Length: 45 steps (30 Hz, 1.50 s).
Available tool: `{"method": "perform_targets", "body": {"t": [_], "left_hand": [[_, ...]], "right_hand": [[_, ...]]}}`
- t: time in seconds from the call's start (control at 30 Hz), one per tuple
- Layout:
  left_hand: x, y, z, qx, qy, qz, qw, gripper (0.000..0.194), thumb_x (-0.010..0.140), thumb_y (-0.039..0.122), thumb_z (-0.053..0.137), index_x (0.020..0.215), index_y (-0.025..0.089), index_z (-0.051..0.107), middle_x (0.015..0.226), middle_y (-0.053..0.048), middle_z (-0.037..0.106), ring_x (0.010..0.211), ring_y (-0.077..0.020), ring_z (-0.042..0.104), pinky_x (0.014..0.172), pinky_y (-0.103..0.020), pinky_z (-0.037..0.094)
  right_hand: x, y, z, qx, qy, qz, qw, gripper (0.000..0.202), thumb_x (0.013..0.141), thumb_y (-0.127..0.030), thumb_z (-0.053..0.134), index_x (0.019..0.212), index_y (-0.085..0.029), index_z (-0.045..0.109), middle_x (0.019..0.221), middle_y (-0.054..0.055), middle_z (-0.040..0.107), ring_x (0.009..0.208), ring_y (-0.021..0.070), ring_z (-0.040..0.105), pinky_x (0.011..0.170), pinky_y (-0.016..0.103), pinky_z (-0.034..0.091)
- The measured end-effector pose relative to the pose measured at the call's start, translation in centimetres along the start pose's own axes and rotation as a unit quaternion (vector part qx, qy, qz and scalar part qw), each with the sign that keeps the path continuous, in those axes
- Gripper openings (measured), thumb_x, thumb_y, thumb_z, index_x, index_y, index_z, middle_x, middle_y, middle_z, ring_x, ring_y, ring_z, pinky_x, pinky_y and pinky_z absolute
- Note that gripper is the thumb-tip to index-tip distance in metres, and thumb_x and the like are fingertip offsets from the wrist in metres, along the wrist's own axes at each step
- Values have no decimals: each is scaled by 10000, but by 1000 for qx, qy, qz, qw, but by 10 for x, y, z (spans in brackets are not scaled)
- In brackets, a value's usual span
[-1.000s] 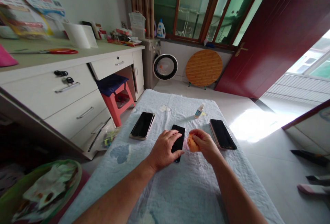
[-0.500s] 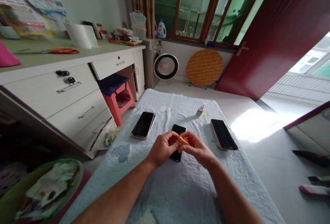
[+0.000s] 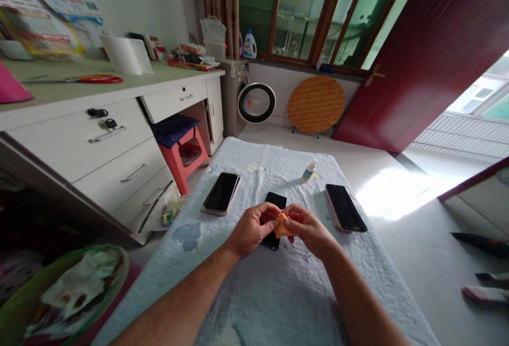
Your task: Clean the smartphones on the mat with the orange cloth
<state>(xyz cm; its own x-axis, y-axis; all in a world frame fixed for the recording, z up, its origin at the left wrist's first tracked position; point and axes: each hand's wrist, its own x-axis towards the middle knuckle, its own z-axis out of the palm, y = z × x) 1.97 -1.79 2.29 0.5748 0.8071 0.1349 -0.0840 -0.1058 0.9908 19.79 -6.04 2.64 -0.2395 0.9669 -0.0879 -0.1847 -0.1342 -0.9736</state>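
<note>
At left lies one phone [image 3: 221, 193]. The left hand [image 3: 253, 229] and the right hand [image 3: 306, 227] both pinch the orange cloth [image 3: 283, 226] between fingers, seemingly just above the middle phone [image 3: 275, 201]. Near them stands the bottle [image 3: 308, 171]; further right lies another phone [image 3: 345, 208].

Worktop [image 3: 270, 293] covered by a pale blue patterned cloth, with a dark-screened phone [image 3: 221, 193] near its left edge, another phone [image 3: 274, 242] around the middle, partly hidden by the hands, a third phone [image 3: 345, 208] along its right edge, and a small spray bottle [image 3: 308, 171] standing towards the far right corner.
</note>
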Motion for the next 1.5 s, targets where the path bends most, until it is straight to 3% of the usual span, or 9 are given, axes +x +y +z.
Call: {"method": "perform_targets", "body": {"t": [0.33, 0.47, 0.57, 0.67, 0.77, 0.9, 1.13, 1.33, 1.5], "left_hand": [[0, 5, -1, 92, 37, 27, 995, 171, 798, 275, 639, 947, 193, 655, 868, -8, 675, 732, -130, 567, 697, -243, 445], [0, 7, -3, 104, 58, 27, 993, 177, 797, 271, 624, 948, 184, 653, 878, -18, 673, 735, -134, 572, 709, -251, 450], [0, 6, -4, 115, 78, 22, 990, 195, 804, 280, 602, 964, 178, 645, 880, -26, 676, 737, -140, 589, 704, -255, 456], [1, 2, -5, 129, 100, 21, 986, 189, 816, 280, 584, 964, 177, 641, 871, -23, 680, 730, -141, 599, 691, -253, 460], [3, -3, -7, 153, 125, 20, 980, 170, 819, 256, 576, 953, 178, 645, 868, -22, 686, 736, -146, 607, 693, -257, 466], [5, -7, -10, 235, 156, 24, 959, 156, 801, 169, 571, 939, 183, 641, 906, -27, 682, 793, -160, 613, 747, -277, 479], [6, -16, -13, 428, 152, 25, 891, 262, 775, 150, 631, 1035, 169, 605, 1039, -74, 660, 994, -231, 581, 909, -362, 445], [5, -18, -14, 465, 102, -28, 879, 357, 804, 182, 576, 1160, 157, 555, 1151, -103, 643, 1037, -245, 592, 921, -369, 442], [3, -16, -13, 437, 66, -29, 896, 513, 743, 156, 566, 1251, 153, 503, 1232, -107, 604, 1070, -244, 589, 936, -356, 444]], "right_hand": [[-4, -2, -1, 61, -44, 40, 996, 313, 810, -443, 653, 905, -216, 460, 702, -18, 625, 455, 66, 502, 363, 144, 313], [-2, 2, 0, 81, -38, 30, 996, 328, 786, -423, 685, 913, -212, 470, 786, 6, 632, 641, 130, 622, 523, 233, 500], [-1, 3, 2, 102, -30, 33, 994, 344, 754, -407, 720, 896, -215, 473, 859, 0, 609, 750, 145, 629, 679, 330, 548], [0, 4, 2, 69, -7, 22, 997, 340, 747, -418, 720, 888, -222, 482, 839, -10, 582, 742, 135, 596, 674, 317, 532], [5, 8, 0, -62, 70, -50, 994, 254, 783, -404, 679, 857, -220, 520, 783, -11, 551, 695, 118, 532, 651, 270, 480], [11, 13, 0, -317, 175, -161, 918, 137, 812, -350, 636, 814, -219, 596, 845, 20, 517, 777, 145, 508, 735, 281, 446], [14, 18, 14, -520, 137, -218, 814, 126, 881, -278, 559, 848, -223, 667, 866, 42, 560, 841, 174, 511, 778, 298, 425], [13, 21, 19, -579, 99, -218, 779, 177, 911, -269, 523, 831, -227, 676, 867, 45, 577, 831, 171, 495, 756, 281, 424], [16, 23, 16, -574, 108, -202, 786, 190, 920, -263, 502, 856, -223, 677, 866, 40, 557, 828, 158, 504, 743, 255, 422]]}}
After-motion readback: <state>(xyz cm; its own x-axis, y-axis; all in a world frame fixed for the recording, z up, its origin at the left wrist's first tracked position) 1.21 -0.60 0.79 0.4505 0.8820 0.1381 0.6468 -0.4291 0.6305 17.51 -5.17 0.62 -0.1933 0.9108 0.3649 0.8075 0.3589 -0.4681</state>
